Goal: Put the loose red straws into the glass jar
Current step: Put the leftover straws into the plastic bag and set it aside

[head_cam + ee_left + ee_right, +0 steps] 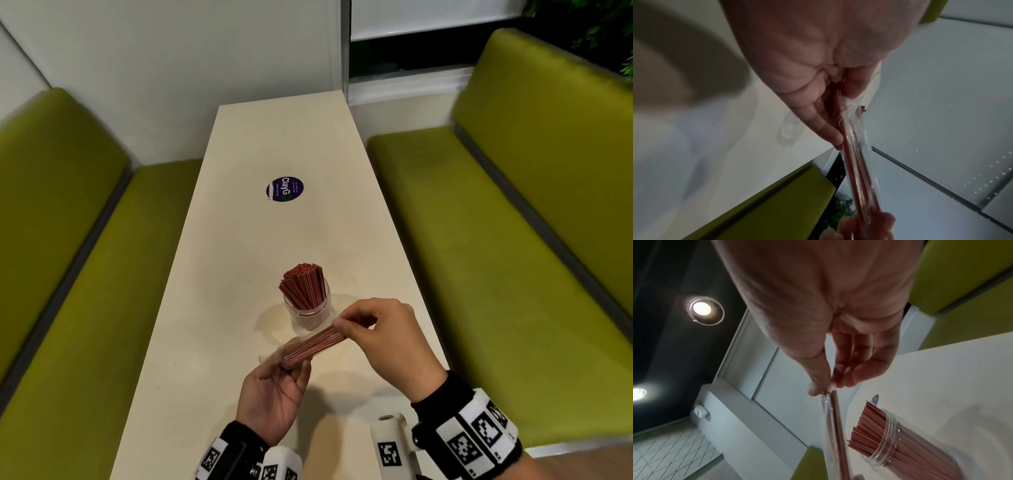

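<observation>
Both hands are up over the near end of the bench (pixel 239 240), and between them runs a bundle of red straws (pixel 317 346) in a clear plastic sleeve (pixel 854 129), held slanting above the surface. The left hand (pixel 274 394) grips the lower, nearer end, fingers curled round the wrapped bundle. The right hand (pixel 380 335) pinches the upper end between thumb and fingertips (pixel 857 371), the other fingers tucked in. Just beyond that bundle, the glass jar (pixel 310 308) stands upright on the bench, already packed with red straws (pixel 303 284) that fan out above its rim. Further up the bench lies a round purple sticker (pixel 285 189). Green padded seats (pixel 479 222) run along both sides.
</observation>
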The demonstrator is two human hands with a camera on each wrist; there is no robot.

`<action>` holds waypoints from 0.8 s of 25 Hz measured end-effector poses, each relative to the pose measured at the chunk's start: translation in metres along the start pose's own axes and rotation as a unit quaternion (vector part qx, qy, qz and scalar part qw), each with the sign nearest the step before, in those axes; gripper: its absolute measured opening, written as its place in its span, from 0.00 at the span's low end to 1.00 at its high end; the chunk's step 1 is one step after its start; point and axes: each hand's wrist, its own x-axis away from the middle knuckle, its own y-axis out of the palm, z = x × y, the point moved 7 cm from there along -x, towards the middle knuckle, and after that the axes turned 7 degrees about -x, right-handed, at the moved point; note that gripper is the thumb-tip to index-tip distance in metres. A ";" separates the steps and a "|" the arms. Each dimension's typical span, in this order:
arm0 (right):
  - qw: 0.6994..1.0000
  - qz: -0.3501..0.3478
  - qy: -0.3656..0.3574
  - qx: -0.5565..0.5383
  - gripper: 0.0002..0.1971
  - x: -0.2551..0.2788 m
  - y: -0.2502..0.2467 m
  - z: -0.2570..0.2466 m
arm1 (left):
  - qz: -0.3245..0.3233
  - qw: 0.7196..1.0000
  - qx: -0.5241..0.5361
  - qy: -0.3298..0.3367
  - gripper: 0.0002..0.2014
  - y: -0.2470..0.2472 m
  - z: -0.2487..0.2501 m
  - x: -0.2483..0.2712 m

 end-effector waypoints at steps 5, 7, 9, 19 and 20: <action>0.999 0.000 -0.030 -0.022 0.11 0.001 0.001 -0.013 | -0.002 1.000 0.018 0.008 0.35 -0.002 0.003 -0.003; 0.999 0.001 -0.035 -0.035 0.10 0.000 0.000 -0.015 | 0.018 1.000 0.013 0.007 0.22 -0.004 0.004 -0.003; 0.998 0.002 -0.032 -0.047 0.08 -0.003 -0.001 -0.013 | 0.020 1.000 0.015 0.005 0.23 -0.004 0.005 -0.002; 0.987 0.010 0.043 -0.157 0.04 -0.013 -0.010 0.013 | 0.063 0.996 -0.044 0.035 0.09 0.002 0.002 -0.001; 0.986 -0.001 0.060 -0.156 0.04 -0.013 -0.009 0.019 | 0.066 0.996 -0.041 0.039 0.10 0.003 0.002 -0.001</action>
